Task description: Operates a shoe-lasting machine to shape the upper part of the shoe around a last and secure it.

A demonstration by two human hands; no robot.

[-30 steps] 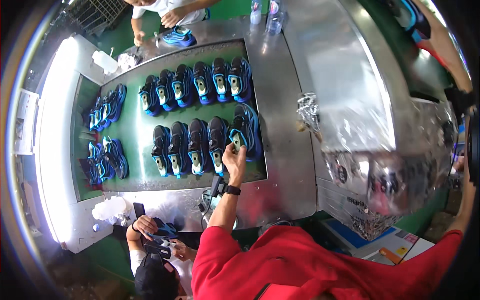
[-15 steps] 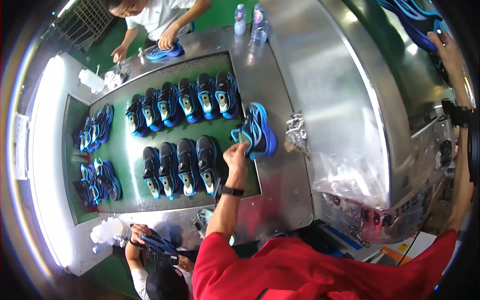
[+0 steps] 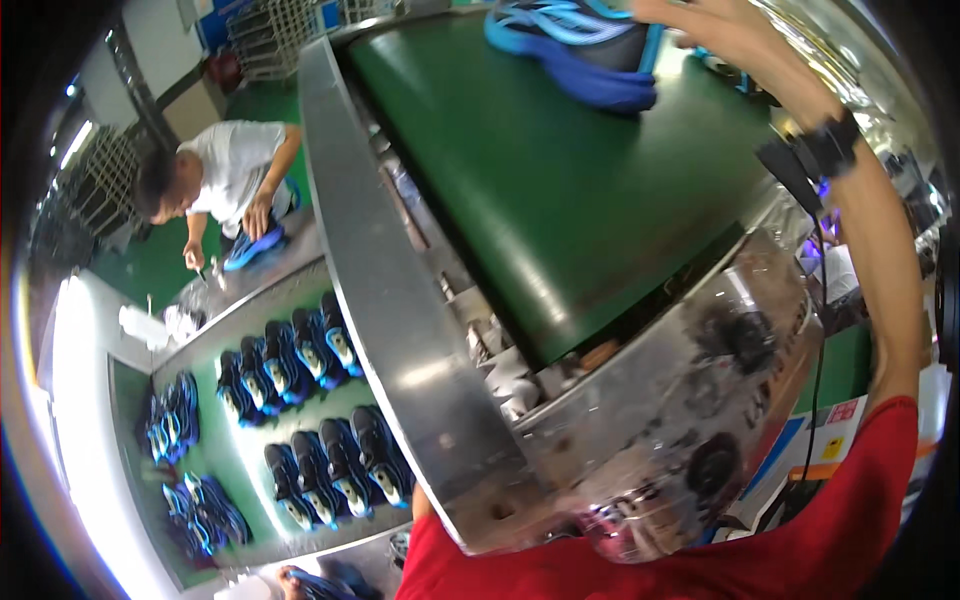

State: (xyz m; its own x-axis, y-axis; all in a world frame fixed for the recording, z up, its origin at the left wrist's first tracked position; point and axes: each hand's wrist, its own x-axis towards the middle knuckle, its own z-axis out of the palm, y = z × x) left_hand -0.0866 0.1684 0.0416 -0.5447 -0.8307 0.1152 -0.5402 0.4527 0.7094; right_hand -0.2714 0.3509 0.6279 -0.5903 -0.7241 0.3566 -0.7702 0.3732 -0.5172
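At the upper edge my right hand (image 3: 705, 22) is at the heel of a black and blue running shoe (image 3: 590, 50), its fingers closed on the heel part. The shoe is side-on over a green conveyor belt (image 3: 560, 210), and its top is cut off by the picture's edge. A black band circles my right wrist. Of my left arm (image 3: 422, 503) only a sliver shows beside the metal frame (image 3: 440, 400). The left hand itself is hidden.
On a lower green belt (image 3: 255, 440) to the left stand rows of running shoes (image 3: 290, 360). Across from it, a person in white (image 3: 235, 170) handles a blue shoe (image 3: 255, 247). Another person's hand (image 3: 290, 580) shows at the lower edge. Plastic film wraps the conveyor's end (image 3: 690, 440).
The view has swung right, bringing the upper belt into the middle. My right hand and its shoe appear further left in the picture. My left hand, previously holding a shoe, has gone from sight.
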